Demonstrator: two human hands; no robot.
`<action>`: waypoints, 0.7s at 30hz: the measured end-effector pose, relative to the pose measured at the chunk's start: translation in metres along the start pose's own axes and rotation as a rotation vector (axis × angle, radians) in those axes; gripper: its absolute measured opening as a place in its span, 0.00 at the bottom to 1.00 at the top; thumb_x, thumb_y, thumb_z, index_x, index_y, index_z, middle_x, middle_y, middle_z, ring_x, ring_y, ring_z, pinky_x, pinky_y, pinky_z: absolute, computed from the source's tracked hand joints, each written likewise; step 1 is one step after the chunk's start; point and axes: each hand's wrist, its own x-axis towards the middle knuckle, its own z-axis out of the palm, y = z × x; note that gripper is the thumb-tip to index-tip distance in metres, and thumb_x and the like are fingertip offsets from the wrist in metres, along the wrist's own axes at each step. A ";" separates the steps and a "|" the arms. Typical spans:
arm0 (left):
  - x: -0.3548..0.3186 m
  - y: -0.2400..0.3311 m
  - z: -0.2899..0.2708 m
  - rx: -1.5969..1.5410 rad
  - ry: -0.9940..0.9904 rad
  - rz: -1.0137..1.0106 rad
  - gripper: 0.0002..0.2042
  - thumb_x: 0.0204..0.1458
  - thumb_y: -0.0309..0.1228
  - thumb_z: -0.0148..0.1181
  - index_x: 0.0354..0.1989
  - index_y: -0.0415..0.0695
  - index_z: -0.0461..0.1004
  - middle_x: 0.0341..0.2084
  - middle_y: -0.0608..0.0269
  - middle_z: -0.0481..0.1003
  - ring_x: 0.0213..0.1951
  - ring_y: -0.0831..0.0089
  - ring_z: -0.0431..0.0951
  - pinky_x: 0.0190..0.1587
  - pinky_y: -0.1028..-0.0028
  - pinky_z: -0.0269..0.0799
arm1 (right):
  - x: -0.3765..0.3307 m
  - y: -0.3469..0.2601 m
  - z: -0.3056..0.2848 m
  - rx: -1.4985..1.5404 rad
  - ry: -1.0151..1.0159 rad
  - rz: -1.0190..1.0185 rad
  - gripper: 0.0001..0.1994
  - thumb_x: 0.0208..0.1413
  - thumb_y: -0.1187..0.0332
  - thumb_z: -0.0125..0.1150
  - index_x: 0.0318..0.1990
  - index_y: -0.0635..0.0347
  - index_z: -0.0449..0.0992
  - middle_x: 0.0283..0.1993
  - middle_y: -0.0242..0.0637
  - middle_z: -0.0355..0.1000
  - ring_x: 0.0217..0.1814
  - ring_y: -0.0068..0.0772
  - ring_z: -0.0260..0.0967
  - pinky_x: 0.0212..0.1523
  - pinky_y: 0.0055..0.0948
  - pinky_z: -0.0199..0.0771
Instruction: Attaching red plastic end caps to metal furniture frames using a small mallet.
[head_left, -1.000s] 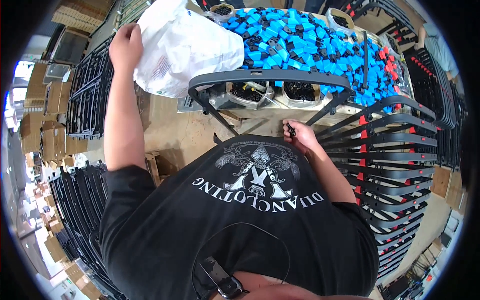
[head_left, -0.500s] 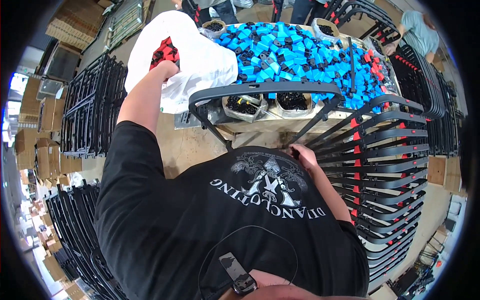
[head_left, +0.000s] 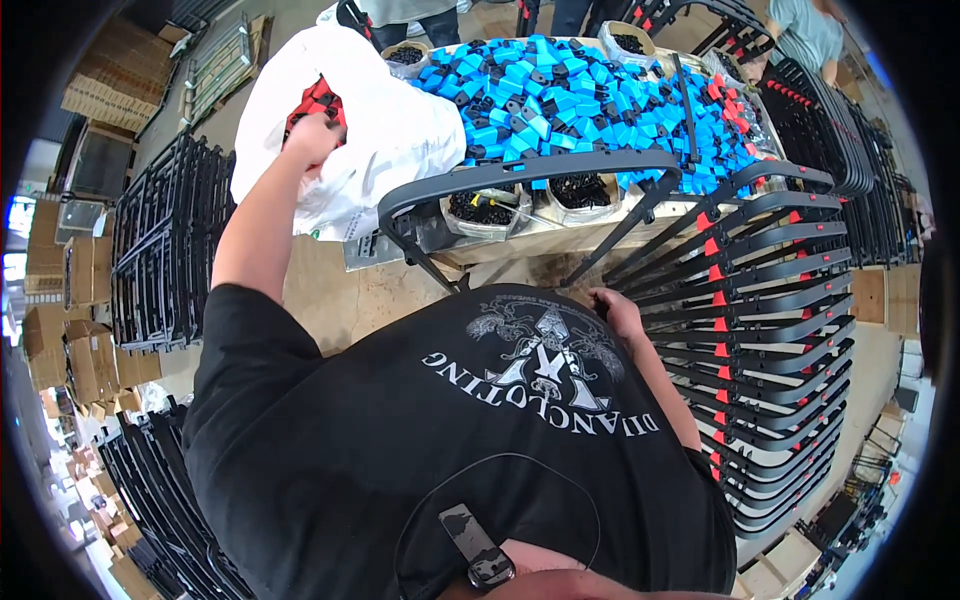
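Observation:
My left hand reaches into the mouth of a white sack that holds red and black plastic pieces. Its fingers curl among the pieces, and what they grip is partly hidden. Close by my right side, my right hand is closed around something dark that I cannot make out. It lies near the lower end of one leg of a black bent-tube frame. That frame leans in front of me against the table, its lower ends partly hidden by my shirt.
Blue and black plastic pieces heap the table, with red ones at the right. Bags of small black parts stand along its edge. Black frames with red pieces line my right; more frames stand left. A person is at far right.
My left hand has shifted slightly within the sack's mouth, its fingers more visible now. The view has turned a little; my right hand stays near the frame leg.

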 end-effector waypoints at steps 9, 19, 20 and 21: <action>-0.045 0.018 -0.068 -1.260 0.421 -0.315 0.11 0.63 0.36 0.60 0.35 0.40 0.74 0.25 0.65 0.74 0.22 0.78 0.70 0.25 0.77 0.66 | -0.013 -0.035 0.043 0.301 -0.051 0.171 0.08 0.61 0.65 0.55 0.43 0.56 0.74 0.30 0.27 0.66 0.30 0.25 0.62 0.30 0.27 0.62; -0.135 0.188 -0.083 -2.282 -0.130 0.537 0.17 0.65 0.43 0.53 0.48 0.41 0.69 0.33 0.58 0.73 0.22 0.78 0.69 0.21 0.81 0.65 | -0.046 -0.109 0.111 0.438 -0.630 0.083 0.15 0.70 0.55 0.50 0.35 0.56 0.68 0.25 0.28 0.60 0.23 0.24 0.57 0.25 0.25 0.57; -0.142 0.215 -0.074 -2.321 -0.199 0.455 0.16 0.64 0.44 0.56 0.49 0.43 0.70 0.32 0.59 0.73 0.21 0.77 0.70 0.20 0.79 0.65 | -0.042 -0.116 0.116 0.424 -0.755 0.061 0.19 0.71 0.51 0.47 0.33 0.55 0.67 0.24 0.27 0.58 0.22 0.24 0.55 0.24 0.25 0.56; -0.146 0.245 -0.063 -2.402 -0.281 0.419 0.16 0.63 0.44 0.57 0.48 0.44 0.70 0.31 0.59 0.74 0.21 0.77 0.70 0.19 0.79 0.65 | -0.042 -0.122 0.120 0.407 -0.882 0.038 0.22 0.72 0.47 0.43 0.32 0.55 0.65 0.23 0.26 0.56 0.21 0.23 0.54 0.23 0.24 0.56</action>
